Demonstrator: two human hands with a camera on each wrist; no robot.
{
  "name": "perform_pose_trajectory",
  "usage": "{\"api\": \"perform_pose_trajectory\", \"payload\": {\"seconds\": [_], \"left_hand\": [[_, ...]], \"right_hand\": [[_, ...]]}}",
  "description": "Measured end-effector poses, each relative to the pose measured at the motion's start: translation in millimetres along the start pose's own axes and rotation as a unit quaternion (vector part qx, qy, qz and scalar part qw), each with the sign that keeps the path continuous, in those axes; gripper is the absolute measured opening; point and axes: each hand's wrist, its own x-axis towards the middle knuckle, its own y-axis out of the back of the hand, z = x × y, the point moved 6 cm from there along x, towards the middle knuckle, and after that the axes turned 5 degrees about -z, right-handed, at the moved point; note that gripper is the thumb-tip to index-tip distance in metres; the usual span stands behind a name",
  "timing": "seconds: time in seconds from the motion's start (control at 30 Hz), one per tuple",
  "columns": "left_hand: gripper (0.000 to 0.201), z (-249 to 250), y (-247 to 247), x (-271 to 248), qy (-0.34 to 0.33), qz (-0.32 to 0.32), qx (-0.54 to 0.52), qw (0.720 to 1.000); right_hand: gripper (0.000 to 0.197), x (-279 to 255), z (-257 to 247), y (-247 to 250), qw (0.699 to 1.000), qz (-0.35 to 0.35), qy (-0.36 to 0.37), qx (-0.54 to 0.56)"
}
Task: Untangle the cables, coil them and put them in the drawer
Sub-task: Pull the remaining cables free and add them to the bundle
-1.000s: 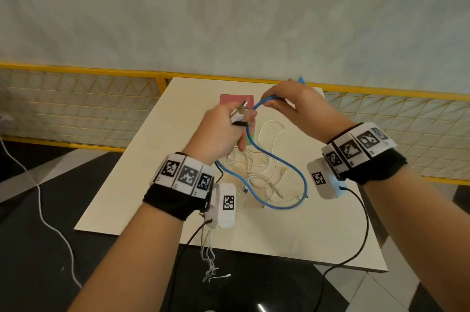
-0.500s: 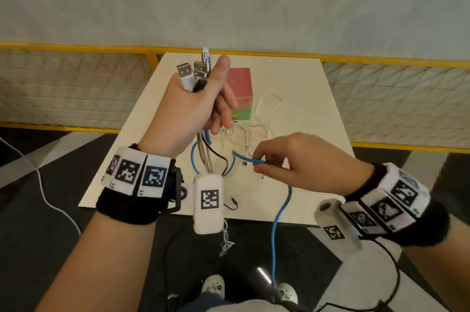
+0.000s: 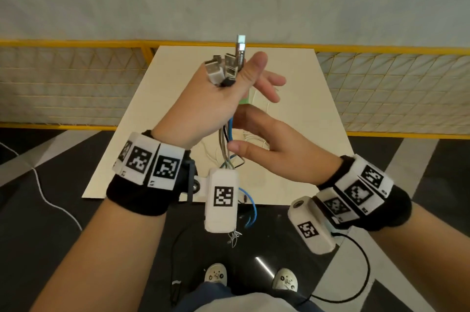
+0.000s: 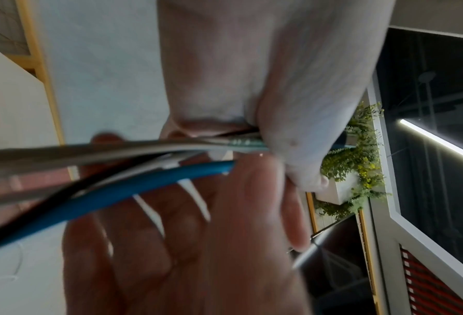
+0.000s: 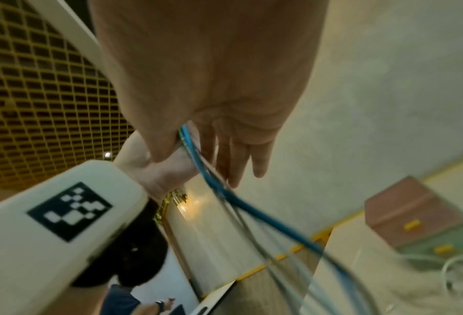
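- Trailing across the dark floor at far left: one thin white cord (image 3: 43, 197).
- Left hand (image 3: 203, 105): raised above the cream square tabletop (image 3: 132, 159); thumb and curled fingers grip a bundle of cables (image 3: 227, 143) just below their ends, while the outer fingers spread loosely to the right.
- Metal USB plugs (image 3: 223, 67): several, silver, standing upward out of the top of the left fist; one longer plug rises above the rest.
- Bundle contents, left-wrist view: one thick blue cable (image 4: 133, 187), one black, several grey or white, all hanging down from the fist past the wrist camera.
- Right hand (image 3: 269, 151): just below and beside the left, palm turned toward the hanging strands, fingers straight and relaxed, thumb apart from them; it grasps nothing, though the blue cable runs close by its fingers.
- Loose white cables (image 3: 256, 138): lying on the tabletop behind the hands.
- Small pink-and-green drawer box (image 5: 424, 215): on the tabletop, yellow handles, mostly hidden behind the hands in the head view.
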Motion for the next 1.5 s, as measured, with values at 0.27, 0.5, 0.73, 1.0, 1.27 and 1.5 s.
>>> {"api": "perform_pose_trajectory", "payload": {"seconds": [0.27, 0.5, 0.73, 1.0, 1.27, 1.5], "left_hand": [[0.054, 11, 11, 3, -0.032, 0.073, 0.000, 0.997], [0.051, 5, 18, 1, -0.047, 0.116, -0.026, 0.992], [0.051, -3, 20, 9, -0.012, 0.135, -0.002, 0.991], [0.044, -39, -29, 10, 0.080, -0.022, 0.039, 0.996], [0.067, -31, -24, 3, -0.058, 0.099, -0.052, 0.992], [0.050, -31, -22, 2, -0.018, 0.135, -0.010, 0.991]], "right_hand": [[0.020, -10, 18, -24, 0.995, -0.058, -0.069, 0.047], [0.016, -30, 85, -23, 0.979, -0.099, -0.150, -0.098], [0.028, -44, 106, -42, 0.946, -0.191, -0.258, -0.036], [0.047, -9, 55, 2, 0.995, 0.038, -0.056, 0.080], [0.026, -1, 43, -9, 0.980, 0.046, -0.081, 0.175], [0.015, 7, 26, -3, 0.970, 0.015, -0.025, 0.241]]}}
